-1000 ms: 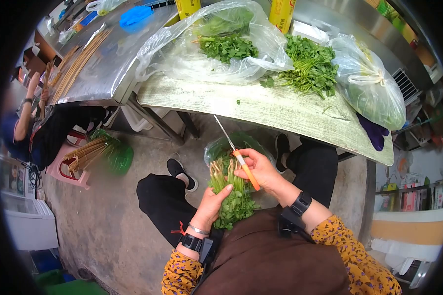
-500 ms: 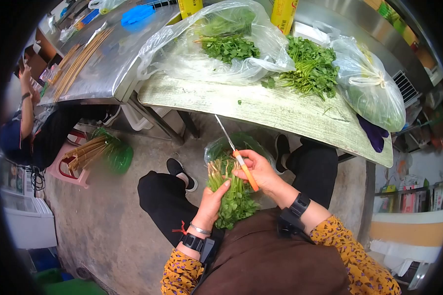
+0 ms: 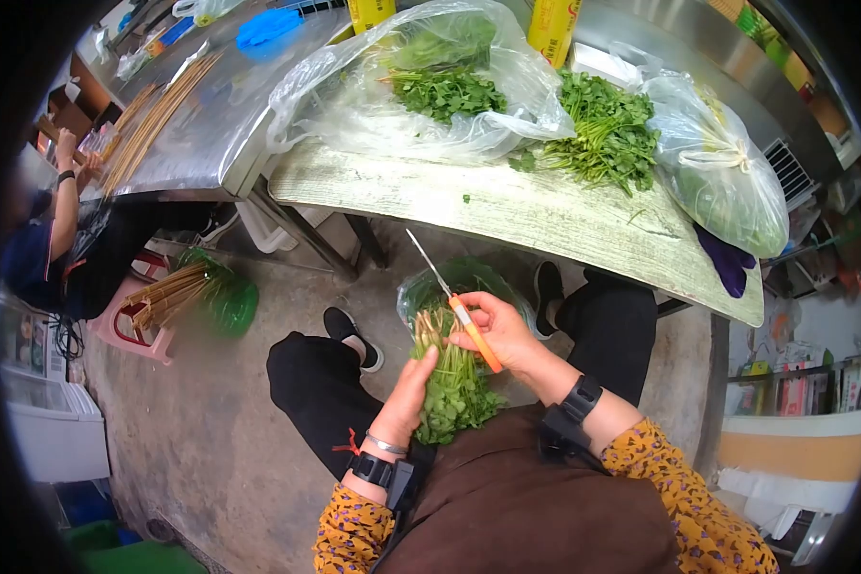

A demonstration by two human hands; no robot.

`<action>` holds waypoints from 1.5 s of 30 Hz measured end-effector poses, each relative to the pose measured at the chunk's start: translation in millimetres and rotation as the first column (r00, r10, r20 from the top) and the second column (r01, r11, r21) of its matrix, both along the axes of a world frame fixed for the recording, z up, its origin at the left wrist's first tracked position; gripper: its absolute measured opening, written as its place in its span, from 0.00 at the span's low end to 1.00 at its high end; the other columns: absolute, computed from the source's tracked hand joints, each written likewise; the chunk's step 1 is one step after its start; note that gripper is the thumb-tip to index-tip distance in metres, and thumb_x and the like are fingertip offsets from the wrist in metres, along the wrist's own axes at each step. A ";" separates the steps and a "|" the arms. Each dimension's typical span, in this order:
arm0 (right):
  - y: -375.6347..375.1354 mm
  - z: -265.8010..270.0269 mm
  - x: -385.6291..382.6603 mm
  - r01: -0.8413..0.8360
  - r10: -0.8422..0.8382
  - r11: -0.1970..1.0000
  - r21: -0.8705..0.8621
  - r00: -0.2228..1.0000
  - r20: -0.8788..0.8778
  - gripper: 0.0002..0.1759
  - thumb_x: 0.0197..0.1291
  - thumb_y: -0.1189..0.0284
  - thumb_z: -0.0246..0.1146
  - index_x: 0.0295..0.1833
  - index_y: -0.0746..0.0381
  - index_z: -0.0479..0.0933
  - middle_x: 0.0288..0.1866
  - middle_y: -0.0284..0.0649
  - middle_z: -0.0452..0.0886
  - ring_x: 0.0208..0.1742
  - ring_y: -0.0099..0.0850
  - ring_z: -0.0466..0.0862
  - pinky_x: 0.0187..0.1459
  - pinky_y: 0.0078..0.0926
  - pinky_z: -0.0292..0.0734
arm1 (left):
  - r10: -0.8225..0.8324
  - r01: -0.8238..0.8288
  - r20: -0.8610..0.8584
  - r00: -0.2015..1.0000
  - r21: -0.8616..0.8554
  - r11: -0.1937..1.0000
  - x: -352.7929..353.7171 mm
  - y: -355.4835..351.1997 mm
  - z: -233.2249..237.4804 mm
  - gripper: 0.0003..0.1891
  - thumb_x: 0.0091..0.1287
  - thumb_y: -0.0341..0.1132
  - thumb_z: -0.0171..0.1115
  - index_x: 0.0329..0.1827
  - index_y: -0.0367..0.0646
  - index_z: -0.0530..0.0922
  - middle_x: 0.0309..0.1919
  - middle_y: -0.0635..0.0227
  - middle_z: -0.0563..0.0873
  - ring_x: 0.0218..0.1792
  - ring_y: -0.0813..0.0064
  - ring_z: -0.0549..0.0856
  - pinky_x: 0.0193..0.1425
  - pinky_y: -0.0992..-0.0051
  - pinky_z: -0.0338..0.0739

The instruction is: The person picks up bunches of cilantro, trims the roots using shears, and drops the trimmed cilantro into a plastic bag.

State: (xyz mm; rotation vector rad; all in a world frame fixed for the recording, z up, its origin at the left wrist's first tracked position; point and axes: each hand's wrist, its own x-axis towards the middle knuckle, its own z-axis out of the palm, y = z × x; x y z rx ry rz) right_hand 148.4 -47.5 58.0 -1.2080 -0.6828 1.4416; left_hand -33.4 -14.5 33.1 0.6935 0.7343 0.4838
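Now the herb bunch (image 3: 450,383) sits in the left hand (image 3: 407,397) grip.

Left hand (image 3: 407,387) is lifted over the lap, fingers pointing up and cupped. Right hand (image 3: 500,330) sits just above it — clenched, wrist bent inward.

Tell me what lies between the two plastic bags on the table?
A loose heap of leafy greens lies between the open bag and the knotted bag; the head view shows it.
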 end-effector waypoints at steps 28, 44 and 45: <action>-33.5 15.0 49.0 -0.007 0.000 0.999 0.050 0.990 0.142 0.32 0.55 0.67 0.74 0.62 0.65 0.70 0.42 0.36 0.83 0.42 0.19 0.81 0.44 0.17 0.76 | -0.049 0.049 0.094 0.994 0.005 0.999 -0.6 7.4 -5.8 0.15 0.67 0.34 0.60 0.53 0.38 0.72 0.33 0.64 0.81 0.37 0.68 0.83 0.52 0.65 0.79; -79.3 -9.0 81.2 -0.399 0.423 0.903 -0.157 0.765 0.486 0.35 0.50 0.58 0.76 0.61 0.59 0.73 0.48 0.37 0.81 0.47 0.26 0.80 0.50 0.25 0.74 | -0.042 0.072 -0.197 0.980 0.145 0.987 7.9 22.5 -5.7 0.13 0.63 0.36 0.63 0.46 0.38 0.76 0.31 0.66 0.80 0.25 0.73 0.78 0.31 0.76 0.74; -78.2 -12.0 80.4 -0.388 0.413 0.908 -0.158 0.769 0.488 0.35 0.50 0.58 0.76 0.61 0.59 0.73 0.43 0.35 0.81 0.43 0.23 0.79 0.47 0.23 0.74 | -0.043 0.072 -0.181 0.983 0.162 0.984 10.3 21.4 -5.8 0.13 0.64 0.36 0.63 0.46 0.38 0.76 0.32 0.66 0.80 0.25 0.73 0.79 0.31 0.77 0.75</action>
